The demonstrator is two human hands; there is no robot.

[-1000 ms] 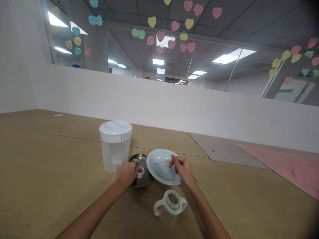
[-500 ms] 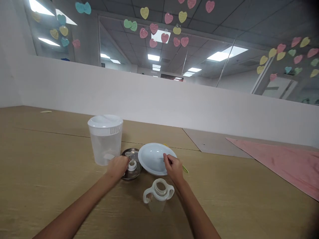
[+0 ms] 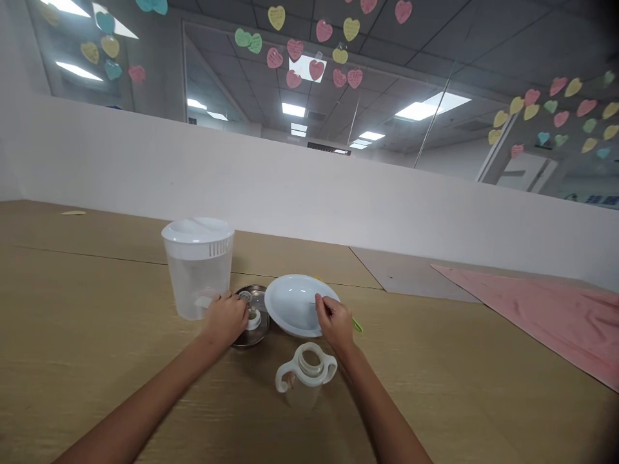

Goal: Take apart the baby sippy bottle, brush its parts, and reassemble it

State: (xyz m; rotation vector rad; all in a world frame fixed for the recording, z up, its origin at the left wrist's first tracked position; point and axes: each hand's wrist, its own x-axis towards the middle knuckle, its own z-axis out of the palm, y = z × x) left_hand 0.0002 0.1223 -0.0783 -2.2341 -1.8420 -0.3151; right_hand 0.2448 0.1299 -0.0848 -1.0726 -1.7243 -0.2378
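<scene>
My left hand (image 3: 226, 320) is at the left side of a round metal tray (image 3: 261, 336), its fingers curled over the rim; what they grip is hidden. In that tray lie a white ring-shaped cap (image 3: 253, 319) and a small clear part. Above a white bowl (image 3: 290, 306) my right hand (image 3: 336, 322) is closed in a pinch, with a thin sliver showing at its fingertips, too fine to name. Between my forearms stands an open clear baby bottle with a white two-handled collar (image 3: 309, 367).
A translucent lidded tub (image 3: 198, 270) stands behind my left hand. Something green (image 3: 357, 325) pokes out right of the bowl. A pink cloth (image 3: 541, 316) covers the table's right side, and a white wall (image 3: 290, 187) runs along the back.
My left hand has shifted slightly, its fingers now lying further over the tray's edge. The right hand keeps its pinch over the bowl. The whole view has moved a little.
</scene>
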